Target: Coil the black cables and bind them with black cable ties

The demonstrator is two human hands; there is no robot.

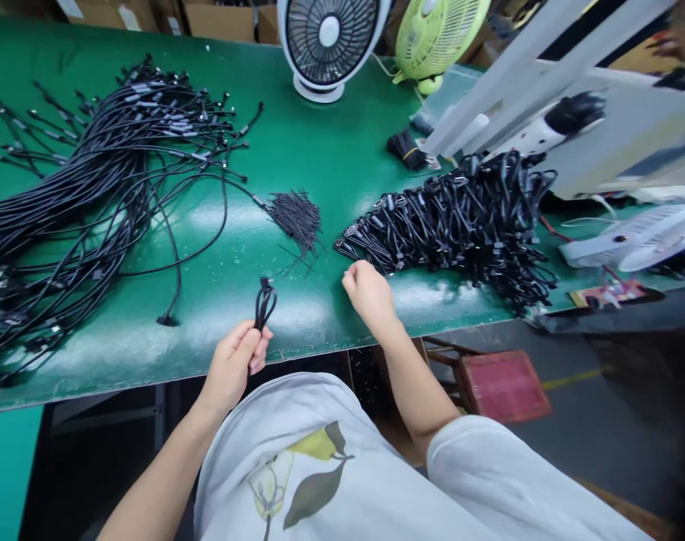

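Note:
My left hand [237,357] is closed around a coiled black cable [265,304], whose loop and small connector stick up above the fingers. My right hand [370,293] is curled closed just off the near left end of a pile of bundled black cables [449,218]; whether anything is inside its fingers is hidden. Between and beyond the hands lies a small heap of short black twist ties [297,218], some scattered loose. On the left spreads a large bunch of long, uncoiled black cables [105,173] with connectors at their ends.
A white fan [328,34] and a green fan [441,37] stand at the back of the green table [252,135]. A banded black bundle [407,150] lies near the grey frame on the right. Another white fan [641,237] is at far right. A red stool [505,385] stands below.

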